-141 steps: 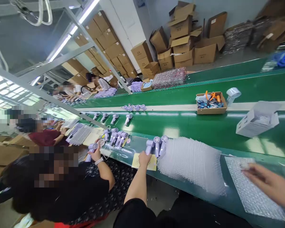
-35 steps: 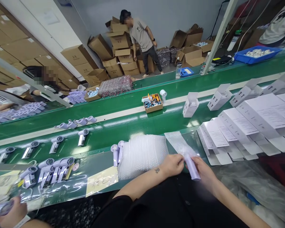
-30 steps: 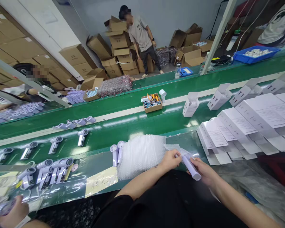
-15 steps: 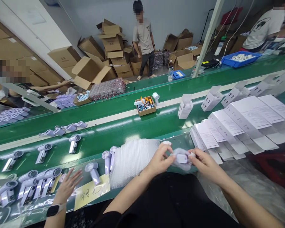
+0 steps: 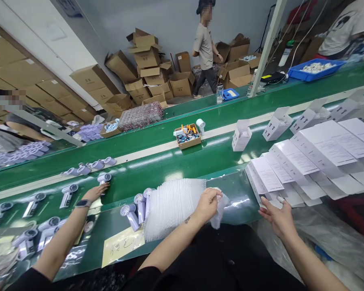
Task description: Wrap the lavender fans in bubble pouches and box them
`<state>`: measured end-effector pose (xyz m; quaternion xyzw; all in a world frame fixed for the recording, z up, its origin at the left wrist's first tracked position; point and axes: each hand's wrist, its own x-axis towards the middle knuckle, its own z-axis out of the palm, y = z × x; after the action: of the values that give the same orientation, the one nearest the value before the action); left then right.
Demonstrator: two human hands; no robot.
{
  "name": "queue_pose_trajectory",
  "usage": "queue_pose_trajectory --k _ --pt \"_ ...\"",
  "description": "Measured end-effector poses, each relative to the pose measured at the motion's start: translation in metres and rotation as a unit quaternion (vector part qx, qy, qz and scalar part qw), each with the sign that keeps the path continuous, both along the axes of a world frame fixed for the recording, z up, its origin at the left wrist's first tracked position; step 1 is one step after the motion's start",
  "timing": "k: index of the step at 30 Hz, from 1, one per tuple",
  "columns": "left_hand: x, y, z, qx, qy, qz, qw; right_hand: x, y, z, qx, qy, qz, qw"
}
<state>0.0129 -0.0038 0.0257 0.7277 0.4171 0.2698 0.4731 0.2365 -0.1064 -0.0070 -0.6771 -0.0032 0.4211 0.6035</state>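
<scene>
In the head view my left hand (image 5: 208, 204) is closed around a translucent bubble-wrap bag (image 5: 219, 216), which hangs crumpled from its fingers above the bench. Whatever the bag contains is hidden. My right hand (image 5: 277, 216) has its fingers apart, at the lower edge of the row of white cartons (image 5: 267, 173); I cannot tell whether it touches them. To the left of my left hand lies a fanned stack of bubble-wrap bags (image 5: 172, 206). Several lilac handheld fans (image 5: 130, 216) stand against its far side.
A co-worker's hand (image 5: 98, 193) reaches from the left to a fan on the green conveyor (image 5: 157, 161). An open white carton (image 5: 242, 135) and a small cardboard box of parts (image 5: 188, 139) stand on the line. A handwritten yellow sheet (image 5: 123, 244) lies on the bench.
My right hand has let go of the wrapped item and moved right to the cartons. My left hand keeps the bag. The co-worker's hand moved to a conveyor fan; another fan joined those beside the stack.
</scene>
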Motion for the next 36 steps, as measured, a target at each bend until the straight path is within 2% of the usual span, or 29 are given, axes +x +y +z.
queue_pose_trajectory --k 3,5,8,11,14,17,20,22,23,26,28,30,34,36 --pt "-0.004 0.012 0.001 -0.107 -0.069 0.037 0.991 0.005 0.008 -0.033 0.003 0.032 -0.050 0.998" --pt "-0.011 0.020 0.007 -0.201 -0.125 0.052 0.970 -0.001 0.018 -0.045 0.021 0.036 -0.097 0.994" --pt "-0.028 0.031 0.021 -0.345 -0.214 0.064 0.912 -0.015 0.023 -0.050 0.033 0.012 -0.162 0.986" --pt "-0.052 0.040 0.033 -0.433 -0.292 0.061 0.851 -0.030 0.011 -0.046 0.056 -0.057 -0.161 0.984" --pt "-0.075 0.049 0.042 -0.445 -0.364 0.032 0.818 -0.042 0.000 -0.037 0.055 -0.238 -0.056 0.968" --pt "-0.086 0.059 0.053 -0.438 -0.416 0.023 0.796 -0.047 0.008 -0.025 0.041 -0.432 0.099 0.895" --pt "-0.076 0.068 0.065 -0.445 -0.432 0.035 0.784 -0.044 0.038 -0.017 0.093 -0.507 0.257 0.818" --pt "-0.059 0.073 0.069 -0.457 -0.411 0.041 0.787 -0.041 0.062 -0.016 0.138 -0.506 0.327 0.786" --pt "-0.050 0.076 0.070 -0.461 -0.401 0.044 0.791 -0.039 0.073 -0.017 0.155 -0.499 0.340 0.782" --pt "-0.023 0.085 0.066 -0.448 -0.401 0.059 0.797 -0.035 0.101 -0.024 0.193 -0.448 0.331 0.808" --pt "-0.012 0.090 0.059 -0.417 -0.411 0.093 0.806 -0.033 0.114 -0.027 0.203 -0.416 0.331 0.822" --pt "-0.006 0.093 0.053 -0.366 -0.393 0.129 0.834 -0.031 0.123 -0.028 0.210 -0.413 0.365 0.808" --pt "-0.004 0.098 0.047 -0.212 -0.253 0.167 0.929 -0.033 0.133 -0.026 0.246 -0.432 0.457 0.737" --pt "-0.003 0.105 0.049 -0.129 -0.202 0.196 0.951 -0.036 0.136 -0.025 0.258 -0.437 0.478 0.717"
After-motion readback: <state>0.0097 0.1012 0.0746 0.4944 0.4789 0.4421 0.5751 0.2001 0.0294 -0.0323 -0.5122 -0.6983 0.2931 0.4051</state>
